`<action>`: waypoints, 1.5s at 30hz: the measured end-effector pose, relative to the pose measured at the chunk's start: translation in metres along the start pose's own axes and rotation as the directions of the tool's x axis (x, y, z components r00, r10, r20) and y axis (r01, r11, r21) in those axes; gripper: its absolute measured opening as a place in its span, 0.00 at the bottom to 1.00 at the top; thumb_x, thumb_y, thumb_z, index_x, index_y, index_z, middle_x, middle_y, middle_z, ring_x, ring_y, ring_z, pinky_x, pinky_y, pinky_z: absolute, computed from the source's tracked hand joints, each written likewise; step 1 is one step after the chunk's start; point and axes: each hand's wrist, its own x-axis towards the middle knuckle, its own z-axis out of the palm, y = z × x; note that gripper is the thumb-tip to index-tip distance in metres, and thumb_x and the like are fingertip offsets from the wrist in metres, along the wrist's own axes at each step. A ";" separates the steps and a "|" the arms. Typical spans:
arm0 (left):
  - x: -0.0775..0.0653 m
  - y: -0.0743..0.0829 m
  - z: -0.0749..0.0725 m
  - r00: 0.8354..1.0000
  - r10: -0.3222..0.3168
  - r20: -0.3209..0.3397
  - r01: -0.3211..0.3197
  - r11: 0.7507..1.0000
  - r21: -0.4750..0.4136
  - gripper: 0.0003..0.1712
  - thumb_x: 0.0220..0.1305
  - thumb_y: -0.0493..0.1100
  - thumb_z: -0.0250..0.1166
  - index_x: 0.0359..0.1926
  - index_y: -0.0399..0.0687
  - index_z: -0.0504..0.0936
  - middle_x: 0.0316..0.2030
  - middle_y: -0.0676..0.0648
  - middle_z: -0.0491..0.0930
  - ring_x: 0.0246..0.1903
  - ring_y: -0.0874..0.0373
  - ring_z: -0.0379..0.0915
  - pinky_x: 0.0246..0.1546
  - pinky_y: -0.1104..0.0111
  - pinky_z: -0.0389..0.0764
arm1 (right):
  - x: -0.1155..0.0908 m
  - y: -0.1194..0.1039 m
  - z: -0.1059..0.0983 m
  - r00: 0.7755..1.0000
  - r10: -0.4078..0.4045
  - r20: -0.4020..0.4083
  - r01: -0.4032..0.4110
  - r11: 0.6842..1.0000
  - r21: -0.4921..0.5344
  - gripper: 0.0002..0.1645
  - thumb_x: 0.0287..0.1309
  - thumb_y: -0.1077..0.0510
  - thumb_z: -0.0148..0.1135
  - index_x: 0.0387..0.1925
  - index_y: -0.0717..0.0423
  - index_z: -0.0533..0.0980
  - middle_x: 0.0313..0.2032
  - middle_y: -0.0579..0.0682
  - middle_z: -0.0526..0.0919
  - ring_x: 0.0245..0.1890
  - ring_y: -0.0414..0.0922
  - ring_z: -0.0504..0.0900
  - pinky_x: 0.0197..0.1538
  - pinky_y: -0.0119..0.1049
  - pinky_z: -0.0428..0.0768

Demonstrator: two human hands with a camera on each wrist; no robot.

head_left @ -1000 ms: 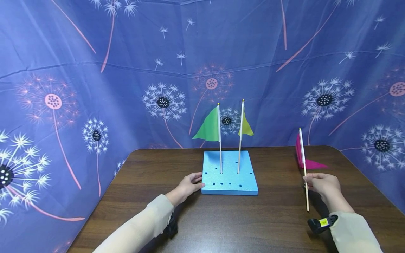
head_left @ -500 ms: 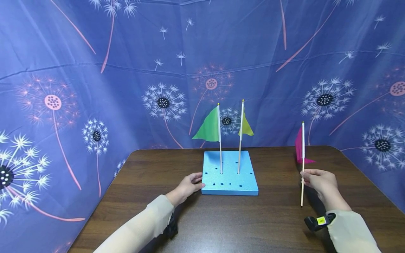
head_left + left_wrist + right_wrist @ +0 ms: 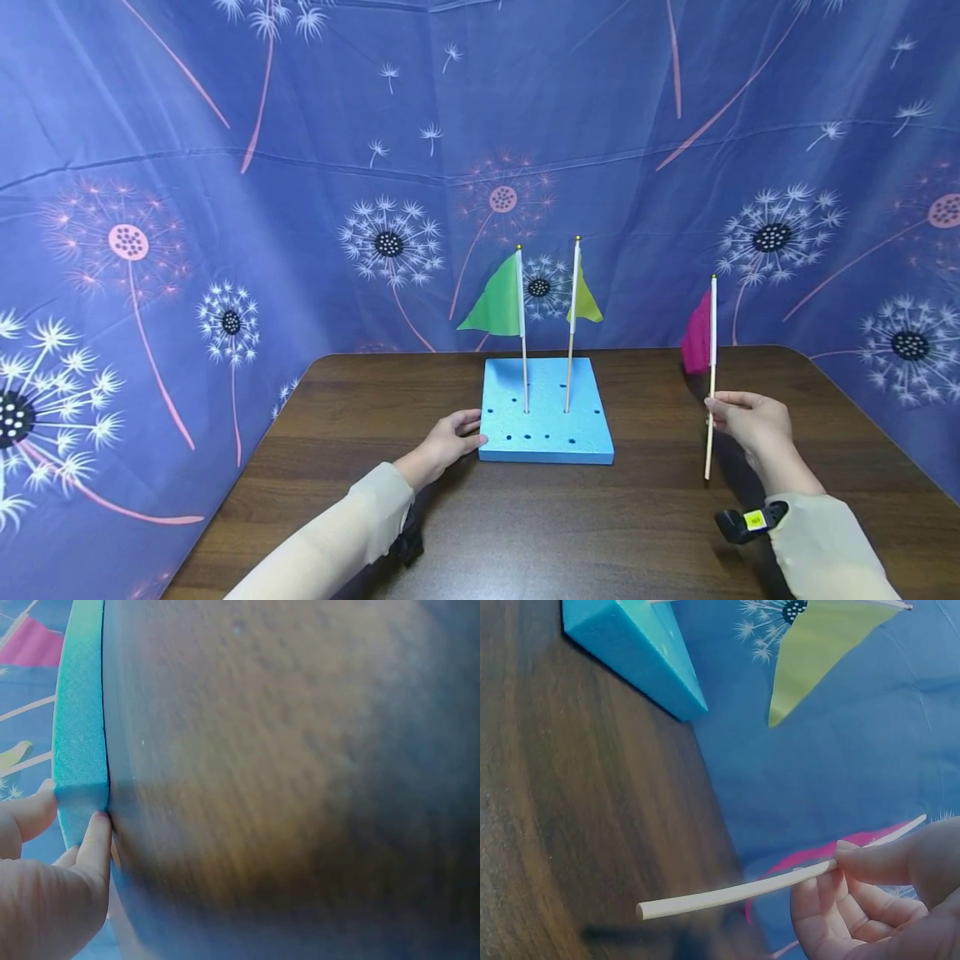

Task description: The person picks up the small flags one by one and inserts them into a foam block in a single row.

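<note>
My left hand (image 3: 442,446) holds the left edge of a square light-blue board (image 3: 547,425) that has several small holes. In the left wrist view its fingers meet the board's side (image 3: 79,742) near one corner. A green flag (image 3: 495,298) and a yellow flag (image 3: 586,296) stand upright on thin sticks in the board. Off to the right, my right hand (image 3: 757,425) pinches the wooden stick of a pink flag (image 3: 697,335) between thumb and fingers. That flag is nearly upright, its lower stick end (image 3: 675,906) free and apart from the board.
The brown wooden table (image 3: 547,533) carries the board near its far side. Behind it hangs a blue cloth (image 3: 300,100) with a dandelion print. A black wrist camera (image 3: 750,523) is strapped by my right sleeve.
My right hand has moved a little left and away from me, raising the pink flag and turning it more upright. The left hand and board have stayed in place.
</note>
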 end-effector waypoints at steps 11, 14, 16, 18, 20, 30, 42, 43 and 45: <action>-0.003 0.003 -0.001 1.000 0.009 -0.006 -0.009 1.000 0.026 0.32 0.64 0.34 0.64 0.67 0.32 0.65 0.63 0.32 0.70 0.65 0.41 0.65 0.59 0.59 0.76 | 0.001 -0.012 0.011 0.999 -0.025 -0.037 0.025 0.999 -0.024 0.21 0.63 0.63 0.58 0.53 0.76 0.71 0.21 0.35 0.78 0.21 0.31 0.80 0.30 0.28 0.84; -0.003 0.002 0.000 1.000 0.001 -0.009 0.000 1.000 0.028 0.32 0.64 0.35 0.64 0.67 0.33 0.65 0.63 0.33 0.71 0.65 0.42 0.65 0.59 0.59 0.76 | 0.001 -0.016 0.015 0.999 -0.026 -0.033 0.026 0.999 -0.023 0.22 0.63 0.63 0.58 0.53 0.77 0.72 0.21 0.36 0.78 0.21 0.31 0.79 0.31 0.28 0.84; -0.003 0.002 0.000 1.000 -0.004 -0.011 0.004 1.000 0.021 0.32 0.64 0.35 0.64 0.67 0.33 0.65 0.63 0.33 0.71 0.65 0.42 0.66 0.59 0.59 0.77 | 0.001 -0.019 0.018 0.999 -0.030 -0.029 0.029 0.999 -0.023 0.22 0.63 0.63 0.58 0.53 0.76 0.72 0.20 0.35 0.78 0.21 0.30 0.79 0.31 0.28 0.84; -0.003 0.002 0.000 1.000 0.001 -0.013 -0.001 1.000 0.024 0.32 0.64 0.34 0.64 0.66 0.33 0.65 0.63 0.33 0.71 0.65 0.42 0.66 0.58 0.59 0.77 | 0.001 -0.021 0.022 0.999 -0.033 -0.030 0.032 0.999 -0.024 0.22 0.63 0.62 0.58 0.53 0.75 0.72 0.20 0.34 0.78 0.21 0.29 0.79 0.30 0.27 0.83; -0.002 0.002 0.000 1.000 0.004 -0.015 -0.004 1.000 0.020 0.32 0.63 0.34 0.64 0.66 0.33 0.66 0.62 0.33 0.71 0.64 0.42 0.66 0.57 0.59 0.78 | 0.002 -0.024 0.024 0.999 -0.043 -0.031 0.042 0.999 -0.021 0.21 0.63 0.62 0.59 0.53 0.75 0.72 0.19 0.34 0.78 0.21 0.29 0.79 0.29 0.26 0.82; 0.000 0.001 0.003 0.999 0.014 -0.029 -0.013 0.999 0.038 0.31 0.63 0.34 0.65 0.65 0.33 0.67 0.62 0.33 0.72 0.64 0.42 0.67 0.57 0.61 0.78 | 0.001 -0.031 0.039 0.997 -0.062 -0.043 0.063 0.998 0.011 0.20 0.63 0.65 0.58 0.53 0.76 0.72 0.18 0.33 0.77 0.20 0.29 0.78 0.29 0.25 0.82; -0.002 0.002 0.003 0.999 0.015 -0.039 -0.013 0.999 0.052 0.29 0.63 0.34 0.64 0.65 0.33 0.68 0.61 0.34 0.73 0.64 0.43 0.67 0.58 0.59 0.77 | -0.001 -0.041 0.056 0.990 -0.101 -0.101 0.103 0.995 0.012 0.18 0.62 0.65 0.59 0.50 0.75 0.74 0.19 0.33 0.78 0.18 0.27 0.78 0.26 0.22 0.81; -0.002 0.002 0.003 0.999 0.015 -0.039 -0.013 0.998 0.054 0.30 0.63 0.34 0.64 0.65 0.33 0.68 0.61 0.34 0.73 0.64 0.43 0.67 0.58 0.59 0.77 | -0.001 -0.042 0.058 0.989 -0.103 -0.106 0.105 0.994 0.016 0.18 0.62 0.65 0.59 0.51 0.75 0.74 0.19 0.33 0.78 0.18 0.27 0.78 0.26 0.22 0.81; -0.002 0.001 0.003 0.999 0.009 -0.040 -0.007 0.999 0.049 0.30 0.64 0.34 0.64 0.65 0.34 0.68 0.61 0.34 0.73 0.64 0.43 0.67 0.58 0.59 0.77 | -0.002 -0.044 0.061 0.988 -0.105 -0.115 0.110 0.993 0.034 0.18 0.62 0.65 0.59 0.51 0.74 0.74 0.19 0.34 0.77 0.18 0.28 0.78 0.27 0.22 0.81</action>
